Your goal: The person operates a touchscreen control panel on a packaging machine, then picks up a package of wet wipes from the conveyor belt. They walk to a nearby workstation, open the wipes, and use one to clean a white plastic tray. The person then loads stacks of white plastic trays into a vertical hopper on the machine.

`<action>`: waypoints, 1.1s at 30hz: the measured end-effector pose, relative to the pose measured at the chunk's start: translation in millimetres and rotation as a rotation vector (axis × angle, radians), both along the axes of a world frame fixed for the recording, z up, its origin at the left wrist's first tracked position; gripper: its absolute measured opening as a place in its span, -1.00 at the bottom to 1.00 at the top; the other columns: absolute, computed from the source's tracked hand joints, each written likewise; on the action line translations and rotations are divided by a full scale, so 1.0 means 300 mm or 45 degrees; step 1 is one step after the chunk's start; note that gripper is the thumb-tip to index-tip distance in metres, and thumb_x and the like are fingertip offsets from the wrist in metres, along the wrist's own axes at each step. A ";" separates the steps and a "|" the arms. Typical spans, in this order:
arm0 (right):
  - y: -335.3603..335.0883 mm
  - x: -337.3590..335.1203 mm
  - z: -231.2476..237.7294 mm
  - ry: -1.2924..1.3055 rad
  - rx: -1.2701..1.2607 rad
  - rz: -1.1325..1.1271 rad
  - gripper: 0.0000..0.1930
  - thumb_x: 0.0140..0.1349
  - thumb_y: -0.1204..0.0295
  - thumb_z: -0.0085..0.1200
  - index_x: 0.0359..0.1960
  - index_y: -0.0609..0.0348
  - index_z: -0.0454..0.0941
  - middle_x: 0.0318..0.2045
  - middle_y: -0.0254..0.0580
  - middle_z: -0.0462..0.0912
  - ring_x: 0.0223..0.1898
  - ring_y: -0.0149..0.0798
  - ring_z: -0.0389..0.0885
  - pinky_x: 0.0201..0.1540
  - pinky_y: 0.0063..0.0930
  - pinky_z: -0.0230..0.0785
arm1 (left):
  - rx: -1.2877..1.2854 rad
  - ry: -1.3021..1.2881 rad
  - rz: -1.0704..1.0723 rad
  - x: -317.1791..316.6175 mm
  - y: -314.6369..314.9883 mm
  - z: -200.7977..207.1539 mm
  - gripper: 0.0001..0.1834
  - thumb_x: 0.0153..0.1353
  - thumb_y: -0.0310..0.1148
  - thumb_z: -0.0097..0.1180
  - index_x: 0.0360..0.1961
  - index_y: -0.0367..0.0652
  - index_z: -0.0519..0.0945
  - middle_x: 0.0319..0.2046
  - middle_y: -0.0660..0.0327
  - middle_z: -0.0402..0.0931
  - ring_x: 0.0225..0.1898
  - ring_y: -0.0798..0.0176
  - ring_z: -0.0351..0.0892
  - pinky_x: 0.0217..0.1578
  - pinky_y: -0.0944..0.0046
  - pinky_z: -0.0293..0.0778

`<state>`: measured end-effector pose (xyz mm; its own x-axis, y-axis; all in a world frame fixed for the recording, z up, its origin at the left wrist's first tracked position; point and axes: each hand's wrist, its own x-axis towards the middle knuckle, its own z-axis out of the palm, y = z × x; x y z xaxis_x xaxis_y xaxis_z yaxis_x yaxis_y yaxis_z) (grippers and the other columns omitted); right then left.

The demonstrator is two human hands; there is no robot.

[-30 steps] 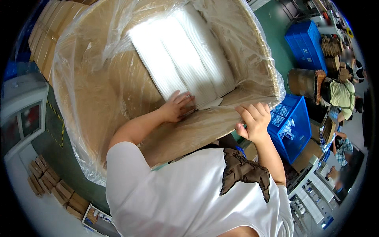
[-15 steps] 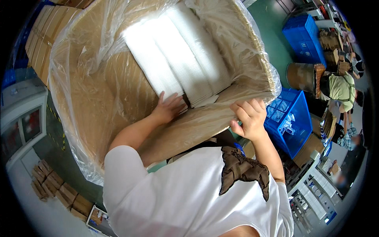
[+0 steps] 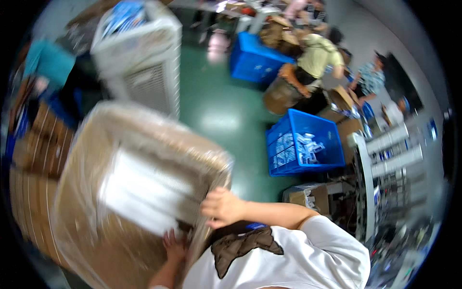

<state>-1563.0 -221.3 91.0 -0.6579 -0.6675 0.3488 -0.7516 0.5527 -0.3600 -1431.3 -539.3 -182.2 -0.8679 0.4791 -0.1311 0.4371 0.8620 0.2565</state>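
A large cardboard box (image 3: 120,269) with a clear plastic liner (image 3: 86,159) stands before me, at the lower left of the view. Inside lie white, finely ribbed rows (image 3: 149,188) packed side by side; blur hides their exact kind. My left hand (image 3: 174,246) reaches down into the box, fingers spread, at the near end of those rows. Over the right rim, the fingers of my right hand (image 3: 224,208) curl round the lined edge of the box.
Beyond a stretch of green floor (image 3: 219,118) stands a blue crate (image 3: 308,144) with small white-and-blue packages. Another blue crate (image 3: 260,58) and a brown drum (image 3: 279,94) are farther off. A tall white container (image 3: 139,62) rises behind the box. Co-workers (image 3: 315,58) work at the far right and far left (image 3: 50,62).
The view has swung right, so the box now appears lower and farther left. My right hand's fingers now wrap the rim; my left stays inside by the white rows.
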 end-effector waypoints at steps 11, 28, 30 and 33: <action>0.020 0.020 -0.055 0.089 -0.108 -0.040 -0.74 0.07 0.14 0.11 -0.40 0.05 0.49 -0.43 -0.33 0.43 -0.34 -0.21 0.43 -0.24 -0.32 0.21 | 0.016 0.146 -0.212 -0.068 -0.025 0.020 -0.53 0.11 -0.11 0.15 0.10 0.30 0.47 0.27 -0.03 0.15 0.25 -0.37 0.07 -0.08 -0.39 0.29; 0.019 0.032 -0.061 0.087 -0.165 -0.042 -0.75 0.11 0.16 0.09 -0.40 0.07 0.46 -0.45 -0.29 0.43 -0.33 -0.19 0.41 -0.24 -0.31 0.19 | 0.015 0.395 0.065 -0.050 -0.017 0.112 -0.31 0.18 0.02 0.07 0.33 0.17 0.22 0.25 0.19 0.24 0.07 -0.04 0.40 -0.02 -0.01 0.39; 0.022 0.028 -0.046 0.071 -0.175 -0.037 -0.74 0.09 0.16 0.12 -0.38 0.08 0.48 -0.45 -0.27 0.42 -0.33 -0.16 0.41 -0.24 -0.30 0.19 | 0.239 0.255 0.030 -0.092 -0.023 0.233 -0.11 0.05 0.03 0.23 0.34 -0.10 0.18 0.19 -0.03 0.28 0.12 -0.15 0.35 0.01 -0.08 0.34; 0.034 0.030 0.014 -0.233 -0.076 -0.092 -0.54 0.00 0.16 0.21 -0.07 0.09 0.47 -0.26 -0.19 0.50 -0.19 -0.14 0.46 -0.12 -0.25 0.27 | 0.443 0.103 0.081 -0.213 0.015 0.375 0.23 -0.24 0.03 0.44 0.35 -0.39 0.03 0.23 -0.27 0.13 0.24 -0.27 0.19 0.18 -0.18 0.16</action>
